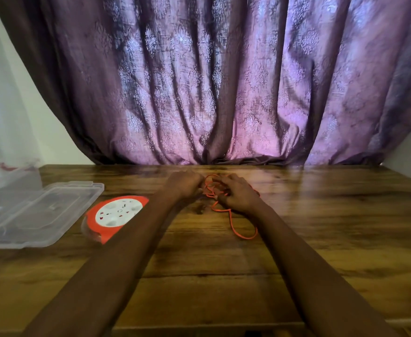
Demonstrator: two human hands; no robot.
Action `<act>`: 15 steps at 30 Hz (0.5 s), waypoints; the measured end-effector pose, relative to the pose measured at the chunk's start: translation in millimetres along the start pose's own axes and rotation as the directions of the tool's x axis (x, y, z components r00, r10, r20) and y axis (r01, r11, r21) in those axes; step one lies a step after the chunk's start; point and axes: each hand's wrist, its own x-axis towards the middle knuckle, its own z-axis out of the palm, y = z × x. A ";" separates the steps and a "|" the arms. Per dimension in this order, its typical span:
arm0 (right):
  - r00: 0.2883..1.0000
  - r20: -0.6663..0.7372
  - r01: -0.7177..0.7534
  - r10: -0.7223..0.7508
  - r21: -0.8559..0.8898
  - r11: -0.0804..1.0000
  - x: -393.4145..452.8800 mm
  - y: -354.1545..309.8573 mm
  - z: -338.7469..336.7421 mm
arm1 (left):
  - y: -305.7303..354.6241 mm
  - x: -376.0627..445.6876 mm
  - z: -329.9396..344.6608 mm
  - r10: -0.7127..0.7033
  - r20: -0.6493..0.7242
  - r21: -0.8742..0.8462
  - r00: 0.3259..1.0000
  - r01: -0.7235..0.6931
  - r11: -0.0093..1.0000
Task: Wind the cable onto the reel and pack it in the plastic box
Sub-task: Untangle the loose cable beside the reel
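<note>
Far out over the table (223,276), both arms stretched, left hand (183,184) and right hand (239,193) curled, pinching the tangled cable (233,228). Left of them, reel (115,216) flat beside the open box (36,215); curtain (211,81) behind.

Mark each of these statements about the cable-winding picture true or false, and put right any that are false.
1. Both hands are at the orange cable. True: left hand and right hand handle its tangle.
2. The reel lies inside the plastic box. False: it lies on the table, right of the box.
3. The cable is wound on the reel. False: it lies in loose loops on the table.
4. A purple curtain hangs behind the table. True.
</note>
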 end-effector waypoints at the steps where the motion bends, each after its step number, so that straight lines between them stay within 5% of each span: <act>1: 1.000 -0.009 0.004 -0.004 -0.049 0.999 0.6 0.5 -0.8 | -1.4 1.2 -1.5 0.025 0.002 -0.034 1.000 -0.025 0.999; 7: 0.992 -0.087 -0.109 0.089 -0.274 0.955 3.9 -2.3 -3.0 | -20.4 -6.0 -23.0 -0.044 -0.177 -0.500 0.983 -0.051 0.864; 11: 0.965 -0.107 -0.257 0.238 -0.229 0.939 8.4 7.3 -7.5 | -44.5 -19.4 -40.3 -0.317 -0.166 -0.890 0.934 -0.004 0.457; 15: 0.934 -0.161 -0.346 0.318 -0.194 0.918 9.1 22.3 -9.3 | -66.3 -27.0 -42.9 -0.577 -0.008 -1.000 0.816 0.006 0.023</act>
